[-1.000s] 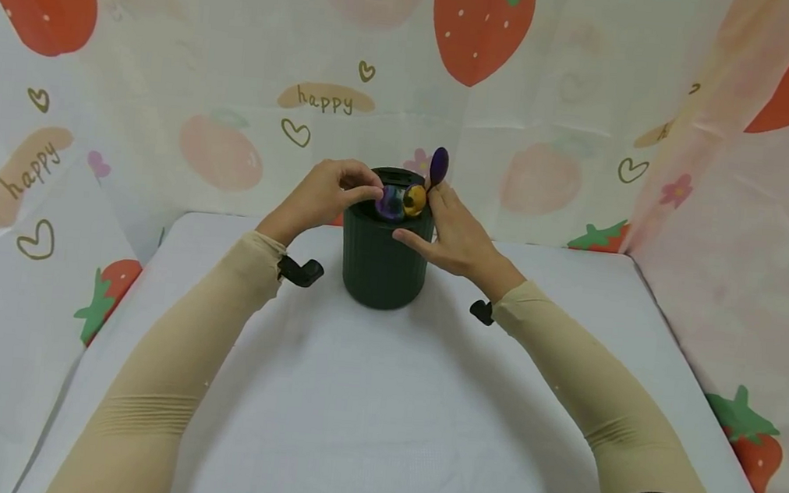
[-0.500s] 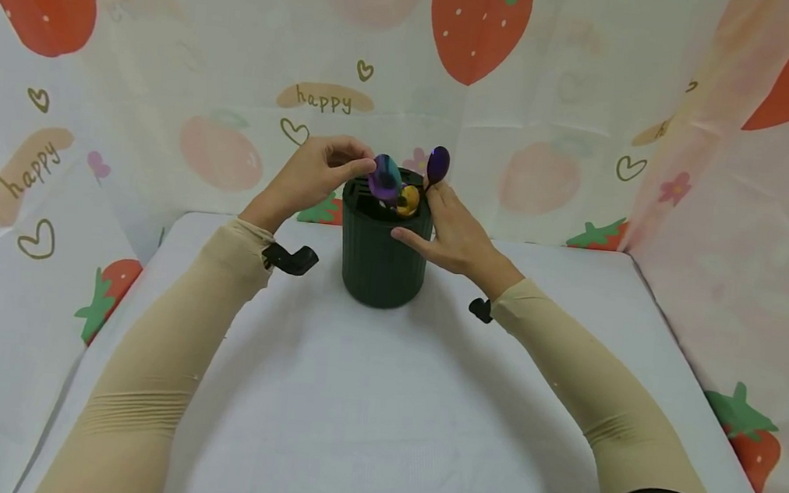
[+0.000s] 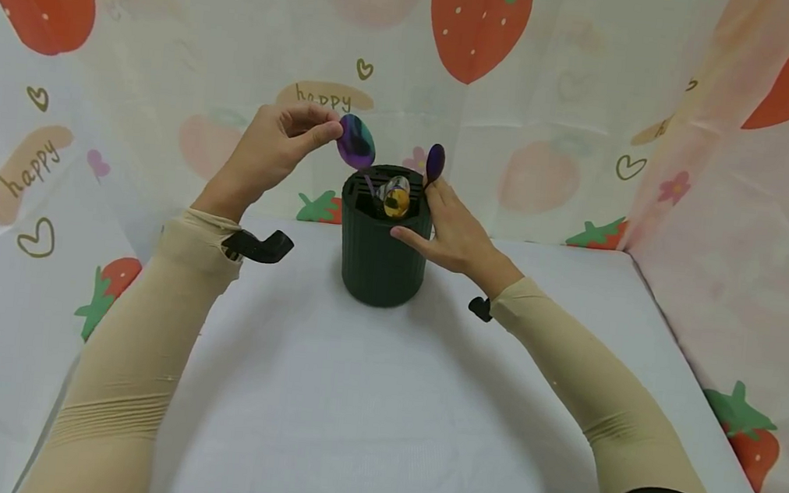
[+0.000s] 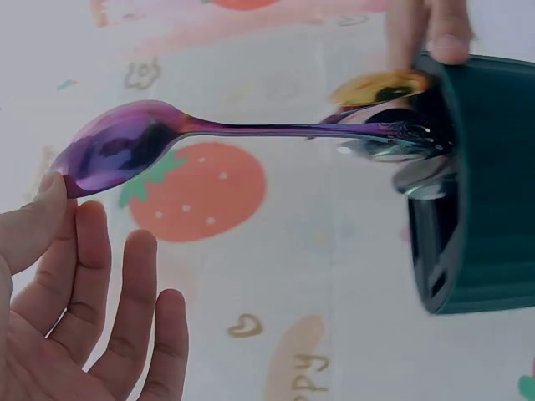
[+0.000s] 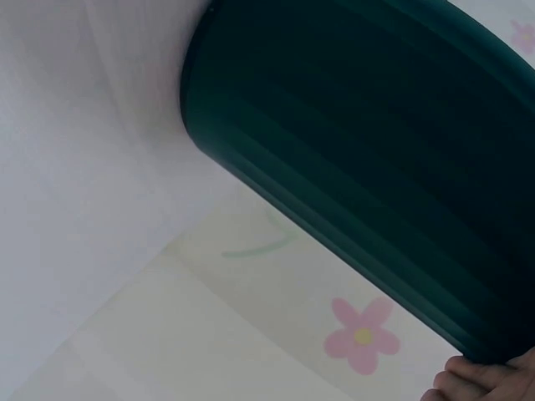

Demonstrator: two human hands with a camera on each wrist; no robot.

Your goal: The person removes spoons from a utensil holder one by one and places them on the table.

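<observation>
A dark green ribbed utensil holder [image 3: 382, 265] stands upright on the table. My left hand [image 3: 262, 153] pinches the bowl tip of a shiny purple spoon [image 3: 357, 141] above and left of the holder. In the left wrist view that spoon's bowl [image 4: 125, 146] is at the thumb and fingers, while its handle end overlaps the holder's mouth. My right hand [image 3: 455, 232] rests against the holder's right side near the rim, fingers straight and thumb across the front. A gold spoon [image 3: 396, 198] and silvery ones sit inside. Another dark purple spoon [image 3: 435, 162] sticks up beside my right fingertips.
The holder stands toward the back of a white-covered table [image 3: 381, 402]. Behind it and at both sides hangs a pale curtain [image 3: 564, 81] printed with strawberries and hearts. Slots show in the holder's top at the back.
My left hand has moved up and left, drawing the purple spoon upward from among the others in the holder. The right hand has stayed against the holder's side.
</observation>
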